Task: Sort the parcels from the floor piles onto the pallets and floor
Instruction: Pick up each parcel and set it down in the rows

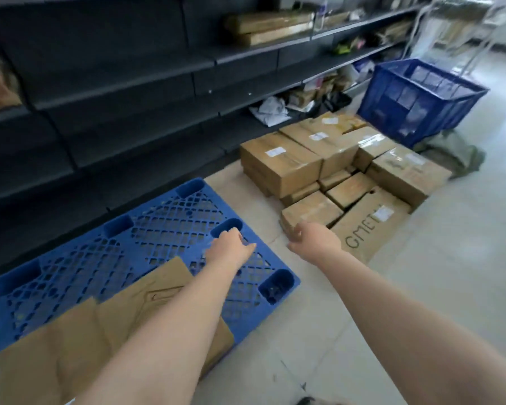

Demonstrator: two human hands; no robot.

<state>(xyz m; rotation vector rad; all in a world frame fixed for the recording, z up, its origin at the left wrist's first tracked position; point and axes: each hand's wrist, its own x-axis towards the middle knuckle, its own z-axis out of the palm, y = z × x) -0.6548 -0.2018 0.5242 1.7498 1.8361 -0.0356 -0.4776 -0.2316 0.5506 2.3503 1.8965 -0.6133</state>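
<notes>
A pile of brown cardboard parcels [327, 159] lies on the floor at the right of a blue plastic pallet [164, 229]. Two flat brown parcels [146, 296] rest on the pallet's near side. My left hand [228, 249] hovers over the pallet's right part, fingers apart, holding nothing. My right hand [313, 241] reaches toward the nearest small parcel [310, 211] of the pile, fingers loosely curled and empty, just at its front edge. Beside it lies a long box [371, 226] with handwritten letters.
Dark shelving [114, 92] runs along the left and back, with loose packets on its lower right shelves. A blue mesh crate [421, 97] stands behind the pile, a grey-green sack [453, 153] beside it. Pale tiled floor [450, 273] stretches to the right.
</notes>
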